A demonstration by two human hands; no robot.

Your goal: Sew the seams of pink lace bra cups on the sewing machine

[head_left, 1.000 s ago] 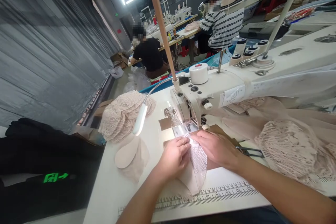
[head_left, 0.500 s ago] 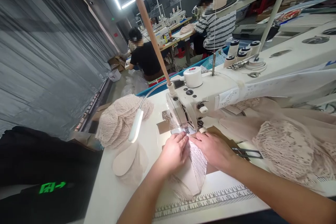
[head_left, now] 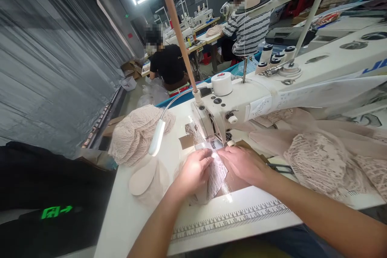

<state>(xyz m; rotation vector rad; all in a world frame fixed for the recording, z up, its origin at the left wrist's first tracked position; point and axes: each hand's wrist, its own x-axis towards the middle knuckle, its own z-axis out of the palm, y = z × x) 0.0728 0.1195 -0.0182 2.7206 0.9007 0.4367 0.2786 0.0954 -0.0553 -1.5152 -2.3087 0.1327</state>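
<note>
A small beige lace fabric piece (head_left: 217, 174) lies under the lit needle area of a white sewing machine (head_left: 238, 97). My left hand (head_left: 193, 170) rests over the lace's left side, its fingers bent and closed on the cloth. From the right, my right hand (head_left: 244, 164) pinches the edge of the lace close to the presser foot (head_left: 214, 144). The fingertips of both hands are a short way in front of the foot and hide part of the cloth there.
Stacked lace pieces (head_left: 136, 135) and smooth beige cup pieces (head_left: 142, 181) lie on the left. A lamp (head_left: 157, 137) bends over the table. More lace (head_left: 317, 161) is heaped at right, near black scissors-like metal (head_left: 281, 168). A printed ruler (head_left: 229, 221) runs along the front edge. Two people sit beyond.
The lace has been fed forward and turned, so less of it hangs toward the front edge. My left hand has shifted slightly left. The camera view has tilted a little.
</note>
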